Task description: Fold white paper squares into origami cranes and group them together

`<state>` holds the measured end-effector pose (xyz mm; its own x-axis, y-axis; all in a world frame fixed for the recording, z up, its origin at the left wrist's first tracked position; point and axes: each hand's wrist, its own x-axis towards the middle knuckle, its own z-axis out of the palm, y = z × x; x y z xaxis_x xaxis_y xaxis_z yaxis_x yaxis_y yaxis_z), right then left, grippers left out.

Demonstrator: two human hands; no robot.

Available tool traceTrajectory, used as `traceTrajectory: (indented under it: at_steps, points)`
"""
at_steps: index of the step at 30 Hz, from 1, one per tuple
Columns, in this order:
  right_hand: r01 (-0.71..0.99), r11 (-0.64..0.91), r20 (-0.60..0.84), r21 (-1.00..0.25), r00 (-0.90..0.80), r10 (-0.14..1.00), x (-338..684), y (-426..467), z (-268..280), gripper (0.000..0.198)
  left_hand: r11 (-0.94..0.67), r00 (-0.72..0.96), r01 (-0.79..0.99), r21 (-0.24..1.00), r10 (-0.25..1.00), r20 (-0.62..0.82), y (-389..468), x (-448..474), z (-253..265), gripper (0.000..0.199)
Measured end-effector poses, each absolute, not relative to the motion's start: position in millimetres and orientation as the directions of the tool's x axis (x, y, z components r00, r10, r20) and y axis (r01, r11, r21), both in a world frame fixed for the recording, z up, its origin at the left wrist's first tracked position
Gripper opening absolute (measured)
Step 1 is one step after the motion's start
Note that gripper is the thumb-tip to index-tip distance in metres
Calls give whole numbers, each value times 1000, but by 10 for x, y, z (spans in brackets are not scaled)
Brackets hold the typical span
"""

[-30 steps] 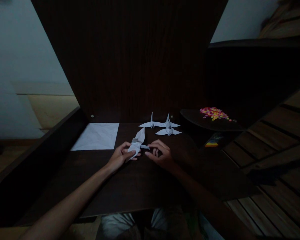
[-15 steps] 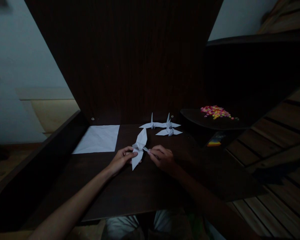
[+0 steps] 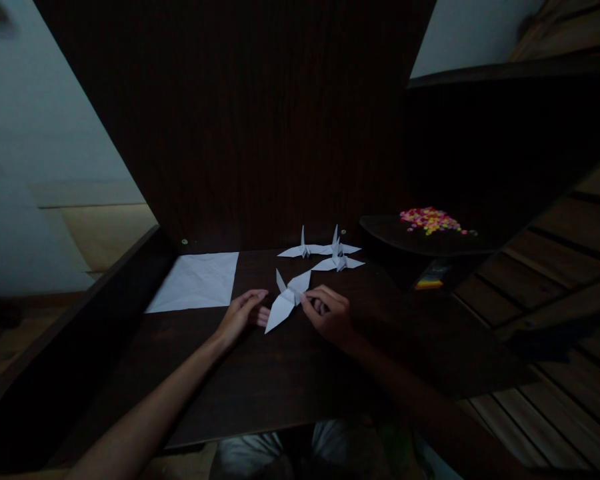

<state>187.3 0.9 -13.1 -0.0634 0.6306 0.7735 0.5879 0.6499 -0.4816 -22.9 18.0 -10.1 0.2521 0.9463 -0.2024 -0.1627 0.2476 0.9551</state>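
A white paper crane (image 3: 284,308) with its wings spread is pinched at one end by my right hand (image 3: 329,312). One wing points toward me and the other away, and a narrow point sticks up on its far left side. My left hand (image 3: 242,315) is beside the crane's left edge, thumb apart from the fingers, no longer gripping it. Just beyond, several more folded paper cranes (image 3: 351,264) stand close together on the dark desk (image 3: 260,387). To the left lies a flat, creased white sheet of paper (image 3: 195,281).
On a small rounded shelf (image 3: 380,230) to the right sits a heap of small colourful pieces (image 3: 430,220). Below it is a packet with a yellow-orange edge (image 3: 429,284). A dark raised side panel (image 3: 80,333) bounds the desk on the left, and a tall back panel (image 3: 240,120) rises behind.
My left hand has let go of the crane and opened. The crane has turned and shifted slightly right, held by my right hand alone.
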Motion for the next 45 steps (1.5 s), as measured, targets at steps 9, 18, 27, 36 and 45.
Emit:
traceTrajectory:
  at_steps: [9,18,27,36,45]
  points:
    - [475,494,618,-728,142,774,1927,94,-118,15,-130,52,132,983,991,124,229,-267,-139,34]
    - [198,539,547,-818,-17,837,1974,116,-136,12,-536,140,392,748,838,527,184,-309,-175,31]
    - [326,737,729,-592,-174,662,1915,-11,-74,8,-806,308,386,448,571,761,130,-294,-128,18]
    - [354,733,714,-581,-211,668,1954,-29,-108,9,-850,344,367,378,501,794,133,-306,-102,14]
    - [376,730,709,-570,-224,669,1928,-59,-62,10,-821,346,392,416,550,760,119,-315,-65,10]
